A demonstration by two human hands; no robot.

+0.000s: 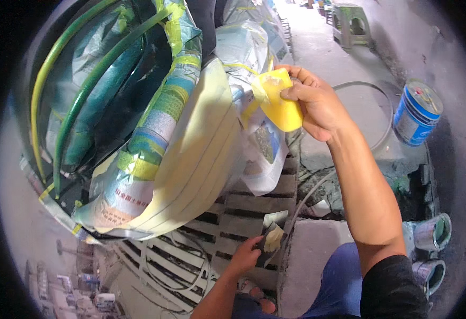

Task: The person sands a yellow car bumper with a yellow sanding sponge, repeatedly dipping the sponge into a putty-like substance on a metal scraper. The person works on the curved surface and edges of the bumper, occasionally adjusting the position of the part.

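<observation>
My right hand [320, 109], arm stretched forward, pinches a yellow plastic putty spreader [284, 109] between thumb and fingers. Pale residue shows on the spreader's upper end. To its left stands a large curved cream-coloured panel [211, 138] with thin dark lines along it; the spreader looks close, but I cannot tell whether they touch. Lower down, my left hand [245, 258] grips a dark flat plate [268, 252] carrying a lump of beige putty [273, 239]. Masking paper and yellow-green tape [140, 166] wrap the part beside the panel.
Green curved tubes [86, 87] rise at the left. Grey slats with gaps [233, 210] lie underneath, with a hose [318, 183] running past. On the right stand a blue paint can [418, 111] and two open tins [432, 232]. A stool [351, 24] is farther back.
</observation>
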